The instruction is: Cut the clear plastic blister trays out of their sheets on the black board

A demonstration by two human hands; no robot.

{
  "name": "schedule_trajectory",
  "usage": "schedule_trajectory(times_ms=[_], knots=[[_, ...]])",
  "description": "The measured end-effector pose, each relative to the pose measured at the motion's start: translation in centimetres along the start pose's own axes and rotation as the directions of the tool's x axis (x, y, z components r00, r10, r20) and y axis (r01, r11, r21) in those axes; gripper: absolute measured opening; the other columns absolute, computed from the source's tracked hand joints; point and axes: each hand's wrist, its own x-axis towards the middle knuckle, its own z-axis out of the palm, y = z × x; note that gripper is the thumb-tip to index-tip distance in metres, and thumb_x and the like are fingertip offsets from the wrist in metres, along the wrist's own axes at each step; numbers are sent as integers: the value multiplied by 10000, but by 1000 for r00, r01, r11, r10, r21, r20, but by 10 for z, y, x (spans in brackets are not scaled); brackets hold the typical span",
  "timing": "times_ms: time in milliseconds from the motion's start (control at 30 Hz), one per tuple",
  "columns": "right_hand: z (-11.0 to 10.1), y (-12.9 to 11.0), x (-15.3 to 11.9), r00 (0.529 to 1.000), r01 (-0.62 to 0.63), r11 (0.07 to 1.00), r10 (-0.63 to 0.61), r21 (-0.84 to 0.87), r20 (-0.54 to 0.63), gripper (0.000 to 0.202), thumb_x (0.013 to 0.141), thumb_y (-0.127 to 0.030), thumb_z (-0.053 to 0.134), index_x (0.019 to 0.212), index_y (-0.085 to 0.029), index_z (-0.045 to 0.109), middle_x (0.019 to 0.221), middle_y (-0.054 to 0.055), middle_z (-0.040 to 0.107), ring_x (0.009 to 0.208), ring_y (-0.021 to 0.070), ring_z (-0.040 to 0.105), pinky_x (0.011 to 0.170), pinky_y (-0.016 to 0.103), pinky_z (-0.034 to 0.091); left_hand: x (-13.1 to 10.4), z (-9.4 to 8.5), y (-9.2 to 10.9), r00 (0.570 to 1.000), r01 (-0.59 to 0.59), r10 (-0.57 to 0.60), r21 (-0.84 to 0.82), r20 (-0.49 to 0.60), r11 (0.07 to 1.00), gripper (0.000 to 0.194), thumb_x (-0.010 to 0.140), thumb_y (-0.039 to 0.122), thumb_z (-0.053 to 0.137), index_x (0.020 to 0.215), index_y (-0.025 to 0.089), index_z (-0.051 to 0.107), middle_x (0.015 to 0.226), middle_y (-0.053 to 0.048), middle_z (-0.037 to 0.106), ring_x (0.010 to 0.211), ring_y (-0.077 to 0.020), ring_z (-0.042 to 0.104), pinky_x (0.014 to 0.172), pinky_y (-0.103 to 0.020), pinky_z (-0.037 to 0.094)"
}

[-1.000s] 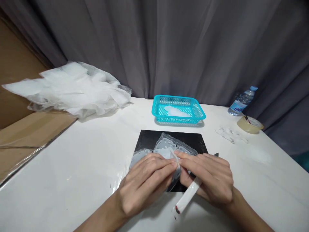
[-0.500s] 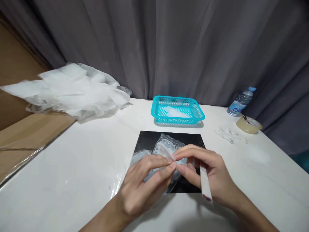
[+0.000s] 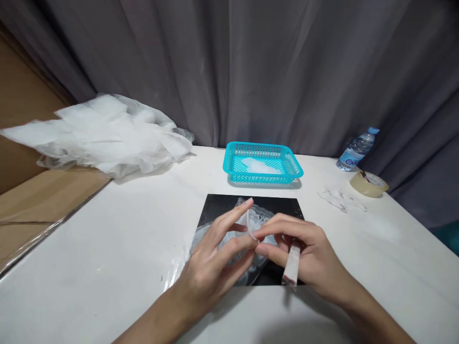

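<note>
In the head view, a small, thin, curved piece of translucent white plastic [image 3: 248,223] stands up between my two hands. My right hand [image 3: 310,246] pinches its lower end between thumb and fingertips. A flat whitish strip with red marks at its end [image 3: 292,265] is also tucked in that palm. My left hand [image 3: 208,260] steadies the piece from the other side, its index finger raised and another finger against the lower end. Beneath the hands, clear bags of frosted plastic pieces [image 3: 265,217] lie on a black square mat [image 3: 287,205], partly hidden by my fingers.
A turquoise basket [image 3: 263,179] holding white sheets stands beyond the mat. White sheet material in clear plastic [image 3: 114,129] is heaped at left on a cardboard box [image 3: 53,191]. A water bottle [image 3: 355,153], tape roll [image 3: 369,185] and loose white bits [image 3: 340,199] are at right.
My left index finger has lifted off the plastic piece, which now stands more upright. The strip in my right hand has swung a little leftward.
</note>
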Motion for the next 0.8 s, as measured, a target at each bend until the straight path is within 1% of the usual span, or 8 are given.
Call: schedule_trajectory(times_ms=[133,300,400,467,500,567,633,800], knots=[[-2,-2,-1,1000,8,1000,-8,-6,-20,158,897,-153,792,1033,-224,833,918,30,766,625,94,543,540,215,440,4,-3,2,988,132,-125,-80,87,988,296,881,136,739,1113,213,571,1361,-158,638,1280,-289,610,1031,-455,565],[-4,-2,-2,997,62,996,-65,-70,-35,142,903,-161,775,1022,-221,825,907,39,779,660,124,630,525,231,460,0,-6,-7,911,411,-378,-316,163,855,291,941,212,732,1078,254,477,988,-28,658,855,-166,695,712,-256,597],[-3,-2,-3,991,128,980,-133,-150,-26,163,906,-139,759,1038,-222,806,923,35,785,673,130,655,545,234,499,1,-7,-13,894,447,-379,-466,236,764,408,936,227,759,1225,256,474,906,-16,679,729,-154,696,627,-236,588],[-3,-3,-5,984,169,967,-177,-192,-26,193,917,-122,736,1072,-224,787,940,31,782,675,128,657,591,241,543,5,-9,-14,896,443,-362,-498,256,745,483,920,243,783,1320,239,513,876,-21,699,699,-160,698,623,-245,594],[-3,-3,-5,980,186,960,-197,-209,-29,205,920,-112,726,1085,-223,777,938,28,778,676,127,657,620,247,563,8,-10,-13,896,443,-355,-486,265,754,442,911,248,793,1296,230,575,867,-24,709,701,-163,701,622,-247,593],[-2,-4,-7,971,220,947,-235,-234,-35,213,919,-93,717,1088,-216,759,918,18,767,681,125,655,662,255,582,13,-13,-11,889,453,-360,-437,282,777,224,891,249,810,1079,215,694,844,-20,718,692,-157,697,601,-239,579],[-2,-4,-8,965,243,938,-259,-248,-33,217,912,-79,719,1083,-211,746,909,12,761,695,124,656,666,253,577,17,-15,-7,879,472,-376,-427,292,771,128,884,228,810,882,205,684,826,-12,728,698,-150,703,608,-237,582],[-3,2,-12,974,216,946,-225,-240,-13,212,927,-117,730,1103,-234,715,936,15,756,757,135,674,566,232,507,19,-16,-4,887,462,-368,-509,280,727,116,885,167,801,884,204,690,894,-28,793,779,-170,769,689,-263,647]])
